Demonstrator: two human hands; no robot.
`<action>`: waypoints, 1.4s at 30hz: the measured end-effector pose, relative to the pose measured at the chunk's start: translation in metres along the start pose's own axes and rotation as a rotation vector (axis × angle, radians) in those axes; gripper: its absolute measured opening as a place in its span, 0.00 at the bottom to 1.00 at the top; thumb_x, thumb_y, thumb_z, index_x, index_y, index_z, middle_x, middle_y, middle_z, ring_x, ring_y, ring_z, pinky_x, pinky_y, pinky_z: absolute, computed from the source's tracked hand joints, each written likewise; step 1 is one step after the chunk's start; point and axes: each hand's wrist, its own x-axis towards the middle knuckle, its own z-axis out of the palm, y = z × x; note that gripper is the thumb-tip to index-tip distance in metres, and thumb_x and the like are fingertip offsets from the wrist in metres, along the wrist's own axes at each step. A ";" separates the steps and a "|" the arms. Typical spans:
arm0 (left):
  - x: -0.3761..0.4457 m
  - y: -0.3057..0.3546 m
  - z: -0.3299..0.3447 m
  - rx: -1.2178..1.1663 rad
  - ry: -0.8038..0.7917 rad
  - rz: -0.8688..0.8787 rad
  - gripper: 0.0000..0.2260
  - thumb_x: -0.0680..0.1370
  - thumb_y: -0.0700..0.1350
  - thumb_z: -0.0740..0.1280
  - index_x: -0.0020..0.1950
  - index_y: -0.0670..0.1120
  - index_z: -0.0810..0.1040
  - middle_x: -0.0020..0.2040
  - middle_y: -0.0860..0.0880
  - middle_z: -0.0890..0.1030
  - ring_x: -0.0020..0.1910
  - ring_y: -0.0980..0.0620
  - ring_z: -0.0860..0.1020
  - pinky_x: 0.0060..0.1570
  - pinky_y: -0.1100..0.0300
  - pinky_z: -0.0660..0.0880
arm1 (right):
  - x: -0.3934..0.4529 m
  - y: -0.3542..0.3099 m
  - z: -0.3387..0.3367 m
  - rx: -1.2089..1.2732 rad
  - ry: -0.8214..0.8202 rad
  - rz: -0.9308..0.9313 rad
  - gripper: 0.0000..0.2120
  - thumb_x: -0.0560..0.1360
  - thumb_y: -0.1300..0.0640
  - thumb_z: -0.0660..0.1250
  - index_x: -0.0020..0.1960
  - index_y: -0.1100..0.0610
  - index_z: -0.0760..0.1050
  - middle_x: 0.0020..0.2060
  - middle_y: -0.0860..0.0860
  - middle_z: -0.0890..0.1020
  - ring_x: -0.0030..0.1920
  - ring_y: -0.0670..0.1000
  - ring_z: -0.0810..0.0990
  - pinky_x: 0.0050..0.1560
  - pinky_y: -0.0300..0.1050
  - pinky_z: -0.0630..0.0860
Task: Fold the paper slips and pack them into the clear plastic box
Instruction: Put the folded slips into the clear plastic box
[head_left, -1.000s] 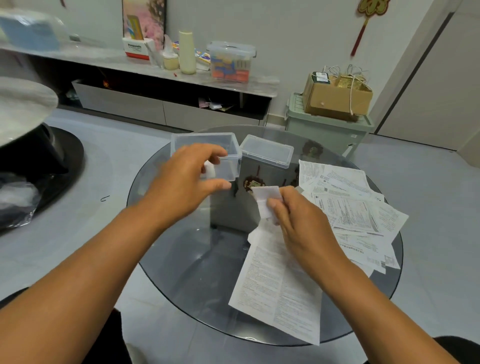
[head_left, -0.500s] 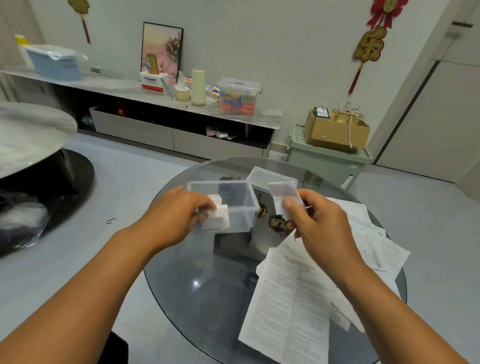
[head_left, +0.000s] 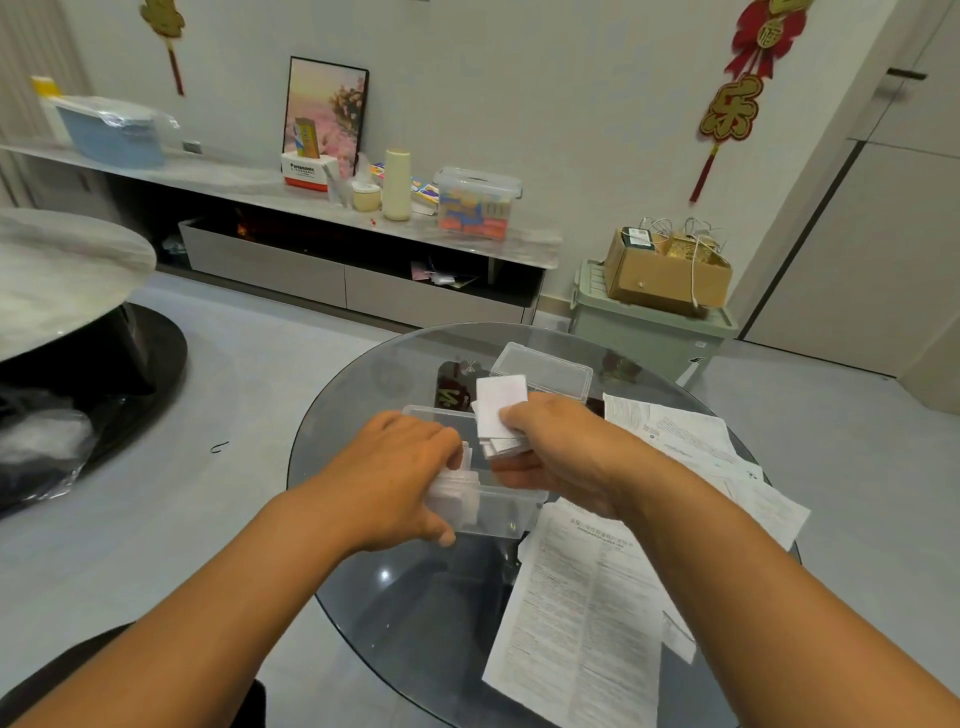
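The clear plastic box now sits low, near the middle of the round glass counter, where half a second ago it was held up off the glass. The left hand grips its near-left corner, fingers curled over the folded slips already stacked against that wall. The right hand has come across from the right and is over the box's open top, pinching a folded slip that stands upright above the rim — not yet inside. That puts this slip at the point of insertion; it looks set to go in beside the stack. The lid lies apart, toward the counter's far edge. Unfolded sheets cover the right and near-right edge — plenty of folding is left, I judge.
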 end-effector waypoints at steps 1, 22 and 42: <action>0.001 -0.001 0.003 -0.024 -0.018 -0.003 0.25 0.68 0.65 0.75 0.58 0.59 0.68 0.57 0.59 0.71 0.57 0.54 0.67 0.57 0.60 0.62 | 0.006 0.001 0.003 0.010 -0.012 0.041 0.09 0.84 0.56 0.57 0.59 0.55 0.75 0.50 0.56 0.84 0.51 0.53 0.82 0.64 0.53 0.80; 0.007 -0.008 0.017 0.025 -0.014 0.023 0.31 0.74 0.57 0.74 0.74 0.54 0.68 0.72 0.52 0.70 0.68 0.49 0.67 0.66 0.54 0.71 | 0.043 -0.010 0.025 -0.052 -0.135 0.196 0.14 0.82 0.59 0.54 0.54 0.60 0.78 0.48 0.56 0.84 0.50 0.53 0.80 0.65 0.49 0.74; 0.005 -0.010 0.012 -0.169 0.003 -0.008 0.20 0.72 0.47 0.77 0.47 0.56 0.64 0.48 0.55 0.69 0.42 0.54 0.71 0.36 0.66 0.63 | 0.064 -0.005 0.034 -1.355 0.131 -0.422 0.06 0.79 0.66 0.66 0.50 0.58 0.80 0.38 0.54 0.77 0.41 0.58 0.77 0.44 0.50 0.77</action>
